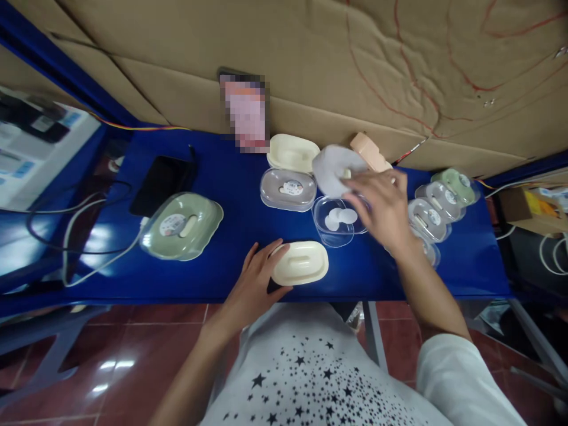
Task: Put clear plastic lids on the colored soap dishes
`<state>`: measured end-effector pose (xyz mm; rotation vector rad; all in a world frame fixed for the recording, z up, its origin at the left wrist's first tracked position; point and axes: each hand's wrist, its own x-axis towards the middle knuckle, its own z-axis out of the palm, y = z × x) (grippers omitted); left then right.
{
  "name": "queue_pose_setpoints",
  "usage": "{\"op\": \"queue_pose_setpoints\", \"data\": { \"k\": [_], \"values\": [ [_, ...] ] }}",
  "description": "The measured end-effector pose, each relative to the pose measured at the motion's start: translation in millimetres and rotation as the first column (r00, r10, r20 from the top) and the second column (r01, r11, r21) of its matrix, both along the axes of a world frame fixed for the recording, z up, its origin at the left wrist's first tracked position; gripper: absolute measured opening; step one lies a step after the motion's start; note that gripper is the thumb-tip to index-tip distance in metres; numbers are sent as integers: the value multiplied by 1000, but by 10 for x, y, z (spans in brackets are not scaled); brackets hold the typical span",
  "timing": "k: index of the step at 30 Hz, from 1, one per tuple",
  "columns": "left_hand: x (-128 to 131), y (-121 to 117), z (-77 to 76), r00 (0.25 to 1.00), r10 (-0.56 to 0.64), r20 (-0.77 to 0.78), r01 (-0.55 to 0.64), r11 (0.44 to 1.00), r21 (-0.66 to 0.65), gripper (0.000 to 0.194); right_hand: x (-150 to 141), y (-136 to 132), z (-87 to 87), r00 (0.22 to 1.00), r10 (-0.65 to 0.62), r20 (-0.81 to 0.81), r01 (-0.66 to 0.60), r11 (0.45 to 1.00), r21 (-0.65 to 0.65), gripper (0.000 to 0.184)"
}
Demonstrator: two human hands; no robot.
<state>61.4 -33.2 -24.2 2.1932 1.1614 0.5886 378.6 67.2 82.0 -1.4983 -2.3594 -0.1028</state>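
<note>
My left hand (257,275) rests on the blue table, fingers curled round the left end of a cream soap-dish base (300,262) near the front edge. My right hand (381,207) reaches forward over the table and pinches a pale, blurred clear lid (333,170), lifted above a clear lid (333,220) that has round white stickers inside. Just behind lie another clear lid (288,189) with a label and a cream tray (291,152). A peach-coloured box (368,149) stands behind my right hand.
A green soap box with a clear lid (181,226) sits at the left, beside a black phone (160,183) and white cables (89,248). Several clear-lidded dishes and a green one (452,183) are stacked at the right. Cardboard (355,65) backs the table (231,154).
</note>
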Motion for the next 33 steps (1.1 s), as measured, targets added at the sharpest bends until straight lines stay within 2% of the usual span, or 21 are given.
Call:
{"op": "queue_pose_setpoints", "data": {
  "k": [2, 4, 6, 8, 13, 17, 20, 23, 25, 30, 33],
  "values": [
    [-14, -2, -37, 999, 24, 38, -23, 1000, -13, 100, -184, -437, -42, 988, 152, 20, -149, 985, -87, 30],
    [-23, -12, -63, 995, 65, 79, -62, 997, -39, 107, -356, -811, -134, 955, 290, 62, -276, 946, -172, 40],
    [-26, -23, -77, 989, 95, 116, -87, 993, -76, 110, -489, -1052, -243, 924, 368, 106, -343, 919, -195, 41],
    [-25, -32, -82, 986, 97, 136, -85, 992, -89, 109, -586, -1158, -349, 906, 402, 130, -379, 909, -170, 37],
    [-43, -45, -66, 994, 51, 97, -48, 998, -37, 106, -746, -1176, -619, 898, 441, 19, -437, 895, -89, 29],
    [-75, -38, -6, 1000, -4, 3, 4, 996, -90, 106, -785, -1195, -795, 910, 412, -40, -414, 909, -50, 27],
    [-60, -11, 34, 1000, -17, -25, 15, 998, -64, 109, -748, -1195, -798, 913, 406, -32, -407, 908, -103, 32],
    [-16, 26, 61, 1000, 24, -7, -24, 1000, 18, 92, -660, -1169, -721, 885, 466, -2, -463, 880, -105, 37],
    [6, 44, 78, 1000, 19, -9, -19, 998, 60, 88, -579, -1151, -689, 861, 508, 25, -504, 858, -96, 41],
    [13, 53, 97, 997, -8, -75, 17, 993, 121, 89, -429, -1172, -824, 925, 379, 27, -372, 919, -133, 48],
    [23, 46, 85, 988, -29, -151, 55, 984, 172, 80, -404, -1203, -891, 932, 362, 12, -357, 923, -141, 45]
  ]
}}
